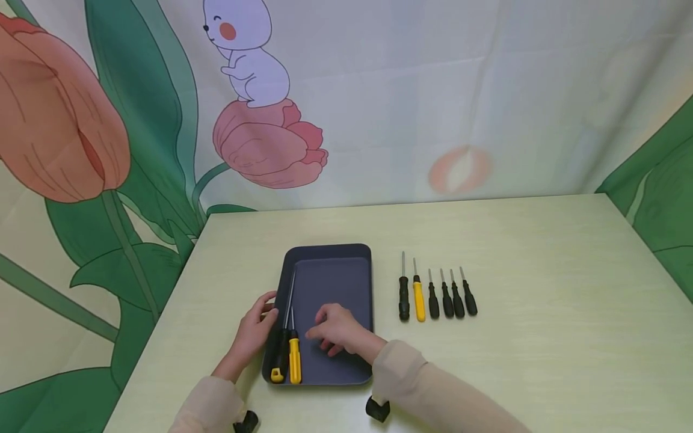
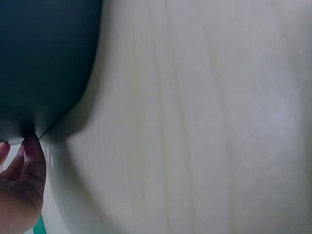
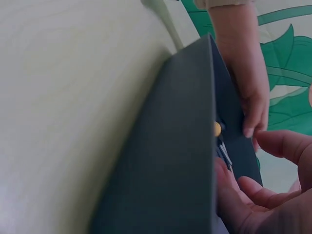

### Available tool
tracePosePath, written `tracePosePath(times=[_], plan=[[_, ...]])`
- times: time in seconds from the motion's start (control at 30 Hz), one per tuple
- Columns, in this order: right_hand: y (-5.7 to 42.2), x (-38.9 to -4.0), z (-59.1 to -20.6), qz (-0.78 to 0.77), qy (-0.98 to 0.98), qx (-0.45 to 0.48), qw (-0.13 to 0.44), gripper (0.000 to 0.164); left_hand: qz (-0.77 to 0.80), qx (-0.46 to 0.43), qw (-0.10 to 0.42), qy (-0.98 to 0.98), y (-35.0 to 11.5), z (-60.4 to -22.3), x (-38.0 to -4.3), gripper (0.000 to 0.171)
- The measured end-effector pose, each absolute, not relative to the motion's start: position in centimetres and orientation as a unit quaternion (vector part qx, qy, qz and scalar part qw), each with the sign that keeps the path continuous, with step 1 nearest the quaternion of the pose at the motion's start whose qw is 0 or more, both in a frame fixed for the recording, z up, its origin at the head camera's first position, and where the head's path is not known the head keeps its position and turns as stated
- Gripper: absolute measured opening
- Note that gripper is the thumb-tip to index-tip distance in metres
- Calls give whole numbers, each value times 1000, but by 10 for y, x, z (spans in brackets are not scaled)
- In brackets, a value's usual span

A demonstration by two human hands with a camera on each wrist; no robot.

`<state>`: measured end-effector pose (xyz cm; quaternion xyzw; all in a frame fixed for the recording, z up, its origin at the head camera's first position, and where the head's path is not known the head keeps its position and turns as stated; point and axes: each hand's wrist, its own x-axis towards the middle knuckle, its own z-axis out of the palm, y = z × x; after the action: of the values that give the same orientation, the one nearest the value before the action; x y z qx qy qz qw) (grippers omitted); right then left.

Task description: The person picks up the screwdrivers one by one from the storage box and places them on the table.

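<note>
A dark blue tray (image 1: pixel 335 282) lies on the table, and my left hand (image 1: pixel 253 329) holds its left rim with the thumb over the edge. In the left wrist view, fingertips (image 2: pixel 33 141) press against the tray's outer wall. Along the tray's left side lie a long screwdriver (image 1: pixel 282 349) with a black handle and yellow end, and a yellow-handled screwdriver (image 1: pixel 295 359). Over the tray floor is my right hand (image 1: pixel 338 329), fingers loosely bent and nothing seen in them. Its fingertips are just right of the yellow handle.
Right of the tray, a row of screwdrivers lies on the table: a black one (image 1: pixel 403 299), a yellow one (image 1: pixel 419 300) and several small black ones (image 1: pixel 446 304). Behind the table's far edge hangs a printed curtain (image 1: pixel 379 120).
</note>
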<state>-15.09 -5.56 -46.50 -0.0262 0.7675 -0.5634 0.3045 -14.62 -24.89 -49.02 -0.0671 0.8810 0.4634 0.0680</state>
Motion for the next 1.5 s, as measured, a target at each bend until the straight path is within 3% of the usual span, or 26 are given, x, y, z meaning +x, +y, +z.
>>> tracePosePath(times=[0.43, 0.7, 0.97, 1.5], plan=[[-80, -138, -476, -533, 802, -21, 268, 32, 470, -74, 73, 877, -249, -491, -147, 40], [-89, -135, -480, -511, 818, -25, 264, 32, 466, -44, 39, 883, -249, -491, -143, 40], [-99, -133, -486, -487, 837, -35, 246, 32, 463, -79, 75, 880, -247, -489, -147, 40], [-107, -128, -485, -430, 879, -58, 197, 37, 459, -75, 70, 882, -248, -491, -149, 40]])
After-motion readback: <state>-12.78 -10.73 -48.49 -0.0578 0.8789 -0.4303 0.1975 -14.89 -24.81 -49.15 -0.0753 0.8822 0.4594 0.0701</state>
